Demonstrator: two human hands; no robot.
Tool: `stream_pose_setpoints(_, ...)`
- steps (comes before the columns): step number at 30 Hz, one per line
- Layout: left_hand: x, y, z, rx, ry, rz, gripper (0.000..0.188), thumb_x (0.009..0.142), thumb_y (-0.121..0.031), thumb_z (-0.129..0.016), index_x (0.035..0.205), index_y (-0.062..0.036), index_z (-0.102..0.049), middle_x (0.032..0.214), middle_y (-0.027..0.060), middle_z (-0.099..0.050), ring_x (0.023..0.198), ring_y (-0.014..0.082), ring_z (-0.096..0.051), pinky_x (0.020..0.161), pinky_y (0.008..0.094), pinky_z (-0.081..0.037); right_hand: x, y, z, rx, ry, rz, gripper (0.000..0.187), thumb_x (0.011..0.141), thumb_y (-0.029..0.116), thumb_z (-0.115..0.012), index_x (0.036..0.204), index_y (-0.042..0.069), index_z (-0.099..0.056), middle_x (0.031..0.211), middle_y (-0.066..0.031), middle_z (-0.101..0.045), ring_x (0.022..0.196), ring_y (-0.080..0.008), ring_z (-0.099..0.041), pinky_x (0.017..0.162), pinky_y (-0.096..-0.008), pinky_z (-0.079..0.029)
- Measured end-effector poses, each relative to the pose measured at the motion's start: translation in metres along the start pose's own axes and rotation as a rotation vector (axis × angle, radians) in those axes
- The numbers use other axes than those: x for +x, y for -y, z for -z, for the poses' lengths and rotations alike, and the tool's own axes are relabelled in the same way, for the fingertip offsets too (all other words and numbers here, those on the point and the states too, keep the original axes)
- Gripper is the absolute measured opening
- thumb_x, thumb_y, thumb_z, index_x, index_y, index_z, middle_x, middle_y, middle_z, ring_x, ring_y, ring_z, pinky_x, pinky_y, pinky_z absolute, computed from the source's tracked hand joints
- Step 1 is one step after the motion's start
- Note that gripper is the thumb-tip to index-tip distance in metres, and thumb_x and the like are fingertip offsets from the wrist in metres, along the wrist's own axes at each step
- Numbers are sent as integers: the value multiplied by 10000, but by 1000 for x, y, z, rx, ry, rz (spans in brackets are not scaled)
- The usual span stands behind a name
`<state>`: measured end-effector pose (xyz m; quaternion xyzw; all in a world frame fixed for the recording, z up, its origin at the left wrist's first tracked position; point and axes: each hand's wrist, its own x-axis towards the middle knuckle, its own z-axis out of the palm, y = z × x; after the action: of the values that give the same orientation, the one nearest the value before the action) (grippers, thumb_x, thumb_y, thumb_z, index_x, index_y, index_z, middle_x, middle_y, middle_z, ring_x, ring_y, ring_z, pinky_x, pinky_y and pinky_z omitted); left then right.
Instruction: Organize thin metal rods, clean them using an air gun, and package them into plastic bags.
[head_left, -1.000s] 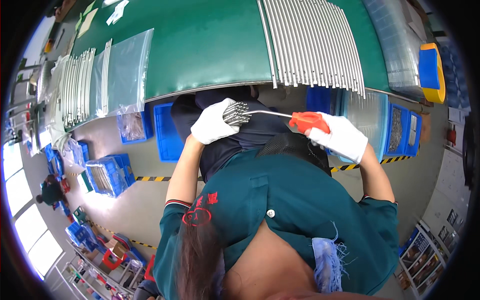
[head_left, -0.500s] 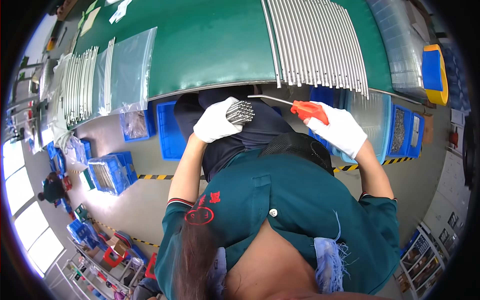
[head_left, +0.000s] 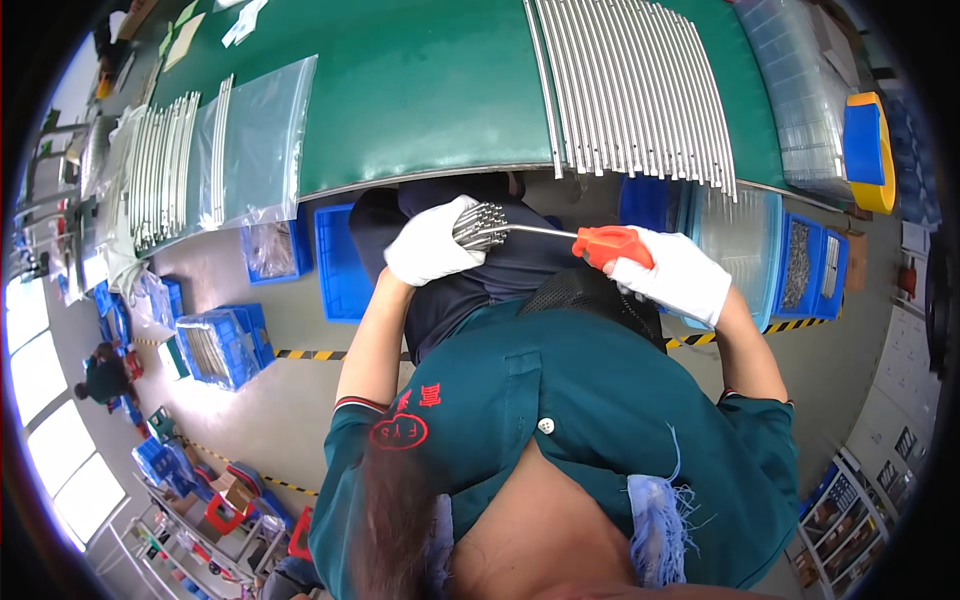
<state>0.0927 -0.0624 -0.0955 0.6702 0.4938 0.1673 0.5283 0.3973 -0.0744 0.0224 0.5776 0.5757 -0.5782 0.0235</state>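
Note:
My left hand [head_left: 430, 248], in a white glove, is wrapped round a bundle of thin metal rods [head_left: 478, 222]; their ends point up and slightly right. In my white-gloved right hand [head_left: 686, 280] is an air blow gun [head_left: 612, 245] with an orange body and a long, thin, bent metal nozzle. The nozzle stretches leftward, and its tip reaches the ends of the rods. Whether the tip touches them I cannot tell. Both hands are above my lap, close to the front edge of the green table [head_left: 420, 110].
A row of long metal rods [head_left: 635, 90] lies on the table at right, some jutting past its edge. More rods [head_left: 160, 170] and a clear bag [head_left: 262, 140] lie at left. Clear plastic boxes [head_left: 800, 90] and tape rolls [head_left: 868, 150] are far right. Blue bins [head_left: 335, 265] stand below.
My right hand has lowered the blow gun slightly and moved it a little left. Its nozzle tip has come down from above the bundle to the rod ends. My left hand has hardly moved.

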Motion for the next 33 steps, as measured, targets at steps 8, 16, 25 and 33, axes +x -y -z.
stream_pose_setpoints(8,0,3,-5,-4,-44,-11,330,647,-68,-731,954,-51,-608,824,13,-635,748,78,-574,725,249,-482,8,-10,-1,-88,-154,59,501,867,406,-611,1258,97,-572,774,-89,-658,698,-171,-634,688,-307,-493)
stream_pose_setpoints(16,5,2,-11,154,-178,-120,319,681,-121,-729,980,-56,-635,853,82,-654,769,213,-646,736,305,-513,11,-19,0,10,-133,28,500,870,429,-598,1204,58,-584,841,-121,-658,765,-244,-629,730,-339,-492)
stream_pose_setpoints(25,8,1,-8,295,-164,-233,301,700,-140,-717,982,-57,-647,894,96,-642,822,268,-648,758,335,-517,7,-9,2,124,26,-45,515,876,453,-577,1210,60,-580,904,-161,-671,828,-334,-642,758,-378,-492)
stream_pose_setpoints(33,9,7,-7,373,-143,-385,314,708,-150,-712,1000,-58,-646,929,98,-635,823,280,-638,758,335,-517,19,-38,-2,-108,-250,181,460,874,373,-623,1224,77,-586,777,-58,-630,653,-145,-589,641,-288,-482)
